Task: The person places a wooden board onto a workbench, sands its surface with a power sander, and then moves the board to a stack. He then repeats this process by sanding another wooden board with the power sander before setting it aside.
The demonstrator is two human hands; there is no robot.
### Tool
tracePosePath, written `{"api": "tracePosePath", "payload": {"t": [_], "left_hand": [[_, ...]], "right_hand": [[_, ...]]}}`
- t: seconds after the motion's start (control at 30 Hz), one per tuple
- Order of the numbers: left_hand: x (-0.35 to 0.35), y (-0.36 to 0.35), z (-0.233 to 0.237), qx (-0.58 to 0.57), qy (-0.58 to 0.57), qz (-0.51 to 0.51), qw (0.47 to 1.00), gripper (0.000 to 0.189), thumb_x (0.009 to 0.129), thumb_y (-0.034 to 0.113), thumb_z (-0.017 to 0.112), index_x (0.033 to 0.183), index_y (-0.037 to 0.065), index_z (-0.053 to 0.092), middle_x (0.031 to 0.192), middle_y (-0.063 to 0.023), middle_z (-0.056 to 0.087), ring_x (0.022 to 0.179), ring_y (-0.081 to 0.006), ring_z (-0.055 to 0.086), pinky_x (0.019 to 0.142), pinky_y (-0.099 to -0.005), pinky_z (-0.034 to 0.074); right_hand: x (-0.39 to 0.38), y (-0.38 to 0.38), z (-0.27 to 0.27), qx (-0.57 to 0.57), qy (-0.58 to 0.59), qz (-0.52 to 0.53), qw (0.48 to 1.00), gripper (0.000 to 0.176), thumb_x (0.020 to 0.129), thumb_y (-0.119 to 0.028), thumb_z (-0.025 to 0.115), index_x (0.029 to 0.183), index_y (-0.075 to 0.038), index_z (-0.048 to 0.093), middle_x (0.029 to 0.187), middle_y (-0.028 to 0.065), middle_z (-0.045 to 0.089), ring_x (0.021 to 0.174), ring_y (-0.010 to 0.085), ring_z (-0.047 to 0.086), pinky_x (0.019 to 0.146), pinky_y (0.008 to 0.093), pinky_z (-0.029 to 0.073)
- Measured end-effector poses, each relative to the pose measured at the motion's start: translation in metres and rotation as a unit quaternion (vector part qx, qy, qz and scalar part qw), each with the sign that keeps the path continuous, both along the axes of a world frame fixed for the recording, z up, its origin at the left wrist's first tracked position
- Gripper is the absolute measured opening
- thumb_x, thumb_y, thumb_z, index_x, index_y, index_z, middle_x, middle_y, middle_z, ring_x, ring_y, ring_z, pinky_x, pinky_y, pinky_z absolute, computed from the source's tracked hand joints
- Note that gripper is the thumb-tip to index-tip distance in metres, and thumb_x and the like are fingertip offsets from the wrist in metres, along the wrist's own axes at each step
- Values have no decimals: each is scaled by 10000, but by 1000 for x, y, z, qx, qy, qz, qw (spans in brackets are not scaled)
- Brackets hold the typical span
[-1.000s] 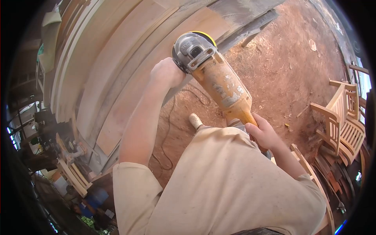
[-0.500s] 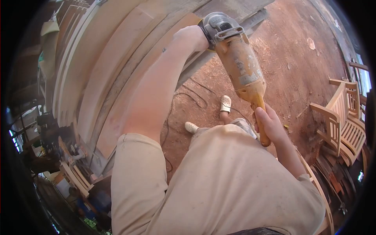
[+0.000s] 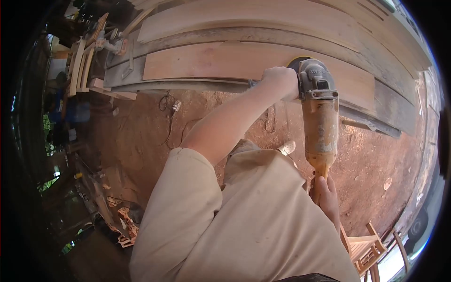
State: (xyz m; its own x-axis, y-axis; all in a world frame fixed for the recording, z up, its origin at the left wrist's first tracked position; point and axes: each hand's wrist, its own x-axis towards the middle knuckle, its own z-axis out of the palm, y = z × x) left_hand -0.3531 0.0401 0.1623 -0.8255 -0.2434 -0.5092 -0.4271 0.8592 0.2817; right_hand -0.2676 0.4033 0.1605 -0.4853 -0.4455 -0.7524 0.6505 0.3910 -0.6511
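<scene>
Head view, single item in hand: angle grinder (image 3: 320, 123), worn yellow body with grey gear head, held lengthwise away from the person, its head over the near edge of a long pale wooden plank (image 3: 211, 62); the yellow rim of its sanding disc (image 3: 297, 59) rests against the plank face toward the plank's right end. Left hand (image 3: 282, 82): arm outstretched, fingers curled tight into a fist around the side handle just left of the gear head, a short dark stub of that handle showing beyond the knuckles. Right hand (image 3: 327, 199): low and close to the body, fingers wrapped together around the narrow rear grip of the grinder; the thumb cannot be made out. Plank lies along a bench of weathered boards (image 3: 385, 101), with further pale planks (image 3: 263, 19) behind it. Beneath: reddish dirt floor (image 3: 376, 157) strewn with sawdust, a dark power cord (image 3: 167, 101) looping below the bench's near edge, one pale shoe (image 3: 287, 147) just left of the grinder body. Left end of bench: stack of slatted wooden parts (image 3: 82, 61). Lower right: a slatted wooden chair (image 3: 364, 248). Foreground: the person's dusty beige shirt (image 3: 244, 221).
</scene>
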Motion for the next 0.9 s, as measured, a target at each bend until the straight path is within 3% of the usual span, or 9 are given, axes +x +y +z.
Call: {"api": "tracePosePath", "payload": {"t": [0.1,0.23,0.3,0.43,0.5,0.73,0.9], "left_hand": [[46,-49,-6,4,-3,57,998,330,835,250,674,1071,43,775,1125,-189,757,1087,-351,726,919,-449,591],[110,-108,-12,12,-16,156,988,314,837,230,658,1063,48,777,1124,-182,757,1090,-355,723,914,-453,590],[136,-133,-13,15,-34,180,983,319,849,222,642,1080,43,772,1133,-190,752,1106,-361,716,924,-460,585],[185,-189,-18,21,-25,221,975,324,858,222,643,1096,40,768,1153,-196,745,1124,-362,709,936,-464,580],[196,-214,-26,14,-33,266,963,338,869,240,647,1121,46,764,1175,-195,740,1142,-362,701,952,-465,574],[275,-310,-26,-22,-42,345,937,407,875,322,691,1194,79,761,1267,-154,728,1207,-322,688,995,-430,558],[320,-373,-29,-62,-68,322,942,392,882,336,688,1187,102,762,1263,-168,721,1200,-341,682,982,-438,562]], "right_hand": [[0,-25,-19,-68,-53,38,996,309,1042,-286,540,1224,-38,576,891,2,576,711,91,557,631,268,481],[10,-111,22,-22,-70,40,996,377,1036,-307,577,1281,-21,575,900,-10,585,732,81,555,647,259,474],[5,-129,13,-58,-68,128,988,440,1038,-333,597,1324,-1,563,924,-10,595,749,90,562,666,259,475],[3,-175,-26,-114,-75,181,974,479,1040,-368,611,1327,13,559,930,3,600,756,101,559,678,266,479],[-8,-202,-42,-120,-46,235,964,461,1049,-367,604,1313,9,572,933,17,603,769,113,562,680,283,488],[25,-328,-29,-37,8,280,959,417,1066,-396,573,1243,-19,599,913,34,595,753,122,572,669,308,501],[48,-409,-25,-41,9,375,926,438,1071,-460,543,1140,-30,589,881,24,556,732,128,558,655,314,498]]}}
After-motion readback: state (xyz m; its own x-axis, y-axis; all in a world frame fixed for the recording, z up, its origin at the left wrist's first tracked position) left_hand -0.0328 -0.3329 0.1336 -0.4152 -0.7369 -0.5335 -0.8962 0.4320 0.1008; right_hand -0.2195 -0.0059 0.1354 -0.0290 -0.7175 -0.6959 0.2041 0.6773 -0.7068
